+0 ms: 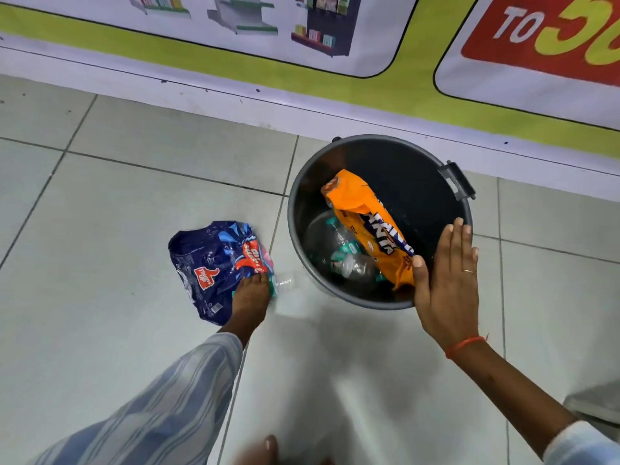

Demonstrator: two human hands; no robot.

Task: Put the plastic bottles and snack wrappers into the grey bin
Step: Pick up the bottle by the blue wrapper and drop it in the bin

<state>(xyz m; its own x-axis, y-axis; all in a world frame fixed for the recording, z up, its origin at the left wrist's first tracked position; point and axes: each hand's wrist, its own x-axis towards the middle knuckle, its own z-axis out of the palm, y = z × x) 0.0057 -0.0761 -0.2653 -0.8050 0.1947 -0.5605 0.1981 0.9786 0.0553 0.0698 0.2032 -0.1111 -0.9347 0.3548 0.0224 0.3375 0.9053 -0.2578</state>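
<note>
The grey bin (464, 209) stands on the tiled floor by the wall. Inside it an orange snack wrapper (365, 216) leans over several clear plastic bottles (349, 260). My right hand (449, 283) hovers flat over the bin's near right rim, fingers straight, its thumb next to the orange wrapper's lower end. To the left of the bin a crumpled dark blue wrapper (211, 263) lies on the floor. My left hand (251, 297) is pressed down on its right edge with the fingers curled out of sight. A clear bottle (283, 282) sticks out beside that hand.
A printed banner (302, 72) runs along the wall just behind the bin. A dark handle (458, 179) juts from the bin's right rim. A blurred toe (270, 448) shows at the bottom edge, and a grey object (597, 402) sits at the lower right.
</note>
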